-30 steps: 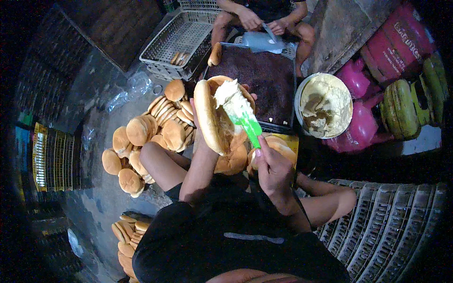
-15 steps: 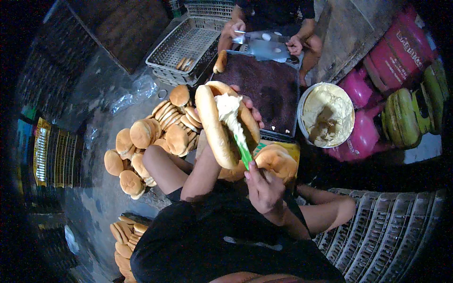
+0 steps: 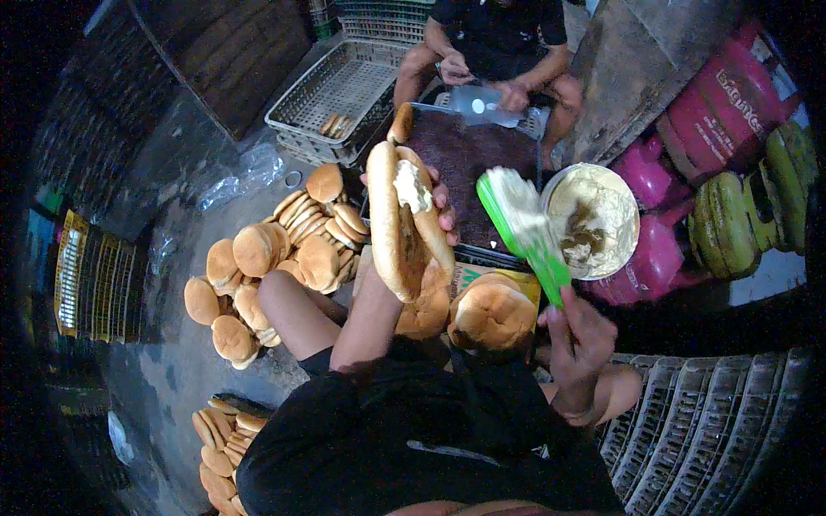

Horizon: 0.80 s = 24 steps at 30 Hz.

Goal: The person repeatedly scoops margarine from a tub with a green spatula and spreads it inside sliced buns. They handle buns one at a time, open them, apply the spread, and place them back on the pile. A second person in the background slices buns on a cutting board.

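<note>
My left hand (image 3: 444, 209) holds up a long bread roll (image 3: 385, 232), split open lengthwise, its fingers wrapped round the far side. Pale cream (image 3: 416, 189) lies on the upper part of its cut face. Off to the right, my right hand (image 3: 582, 342) grips a green spatula (image 3: 544, 268) by its lower end. Its blade is coated with cream and slightly blurred, standing at the left edge of a white tub (image 3: 635, 205) of cream. More buns (image 3: 492, 314) rest on a cardboard box below my hands.
A tray of dark brown crumbly stuff (image 3: 456, 159) lies ahead; beyond it sits another person (image 3: 495, 52) handling a clear plastic bag. Buns (image 3: 320, 262) are heaped on the floor at left. Plastic crates (image 3: 323, 95) stand behind, with pink and green gas cylinders (image 3: 718, 206) at right.
My right hand has pulled the spatula out of the roll and swung it right, to the tub. The roll has turned slightly in my left hand. The other person's hands have moved closer together.
</note>
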{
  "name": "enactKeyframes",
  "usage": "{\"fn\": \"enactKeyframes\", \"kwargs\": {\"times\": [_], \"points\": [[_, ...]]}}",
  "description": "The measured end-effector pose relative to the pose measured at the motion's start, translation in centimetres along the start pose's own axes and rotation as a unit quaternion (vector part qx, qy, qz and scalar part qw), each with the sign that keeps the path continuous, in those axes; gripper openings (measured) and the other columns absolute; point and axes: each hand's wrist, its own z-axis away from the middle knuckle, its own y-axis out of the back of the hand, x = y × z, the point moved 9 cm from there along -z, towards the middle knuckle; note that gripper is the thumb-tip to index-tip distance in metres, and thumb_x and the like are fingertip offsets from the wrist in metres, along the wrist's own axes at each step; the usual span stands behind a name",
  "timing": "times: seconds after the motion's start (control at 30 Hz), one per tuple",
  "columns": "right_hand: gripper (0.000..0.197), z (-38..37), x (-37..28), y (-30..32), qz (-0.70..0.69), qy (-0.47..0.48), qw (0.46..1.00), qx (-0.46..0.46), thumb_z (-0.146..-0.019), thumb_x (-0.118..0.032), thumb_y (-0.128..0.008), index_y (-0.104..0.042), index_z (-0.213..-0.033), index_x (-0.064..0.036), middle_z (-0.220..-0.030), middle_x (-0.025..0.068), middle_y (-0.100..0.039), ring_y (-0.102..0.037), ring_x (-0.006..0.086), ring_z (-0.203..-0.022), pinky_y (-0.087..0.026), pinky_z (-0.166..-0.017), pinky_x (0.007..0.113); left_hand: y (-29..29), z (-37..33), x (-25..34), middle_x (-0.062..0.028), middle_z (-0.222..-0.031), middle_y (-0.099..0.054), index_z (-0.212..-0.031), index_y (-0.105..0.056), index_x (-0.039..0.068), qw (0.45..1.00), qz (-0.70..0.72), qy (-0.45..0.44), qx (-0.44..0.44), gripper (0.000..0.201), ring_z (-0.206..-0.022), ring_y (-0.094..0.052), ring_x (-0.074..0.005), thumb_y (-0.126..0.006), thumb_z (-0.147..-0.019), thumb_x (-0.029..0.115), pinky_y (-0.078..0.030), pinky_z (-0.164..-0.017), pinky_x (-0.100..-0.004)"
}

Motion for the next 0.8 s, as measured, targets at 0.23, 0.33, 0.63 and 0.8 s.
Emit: {"fn": "enactKeyframes", "kwargs": {"times": [0.23,0.33,0.63,0.8], "points": [[0.031,-5.2,-0.2,-1.8,-0.011,0.001,0.994,-0.105,-0.079,0.002,-0.057,-0.057,-0.110,0.0005,-0.072,0.0140,-0.061,-0.059,0.0158,-0.058,-0.046,-0.056,0.026,1.8,1.7,-1.6,-0.0169,-0.107,-0.053,-0.125,-0.037,0.009,0.994,-0.032,0.050,0.097,0.050,-0.084,-0.057,-0.0342,-0.048,-0.087,0.038,-0.050,-0.070,-0.0492],[0.032,-5.2,-0.8,-1.7,0.019,0.038,0.993,-0.112,-0.078,0.001,-0.058,-0.057,-0.110,-0.0005,-0.067,0.0135,-0.058,-0.056,0.0171,-0.054,-0.043,-0.051,0.027,2.3,1.7,-1.8,-0.0212,-0.113,-0.050,-0.123,-0.040,0.006,0.990,0.014,0.074,0.122,0.050,-0.094,-0.054,-0.0380,-0.043,-0.088,0.041,-0.048,-0.076,-0.0521],[0.039,-2.9,-1.3,-0.8,0.088,0.090,0.983,-0.136,-0.074,0.003,-0.059,-0.056,-0.112,-0.0027,-0.062,0.0103,-0.054,-0.052,0.0212,-0.048,-0.041,-0.044,0.030,3.5,1.9,-0.6,-0.0150,-0.103,-0.055,-0.112,-0.045,0.003,0.962,-0.161,0.032,0.217,0.041,-0.089,-0.056,-0.0275,-0.042,-0.089,0.037,-0.049,-0.076,-0.0380],[0.042,-1.5,-1.3,-1.0,0.107,0.099,0.980,-0.137,-0.071,0.005,-0.060,-0.056,-0.112,-0.0020,-0.064,0.0098,-0.055,-0.053,0.0205,-0.049,-0.041,-0.043,0.030,4.3,2.3,1.2,-0.0083,-0.088,-0.057,-0.106,-0.047,0.004,0.901,-0.323,-0.002,0.289,0.046,-0.076,-0.060,-0.0182,-0.042,-0.087,0.045,-0.052,-0.067,-0.0290]]}}
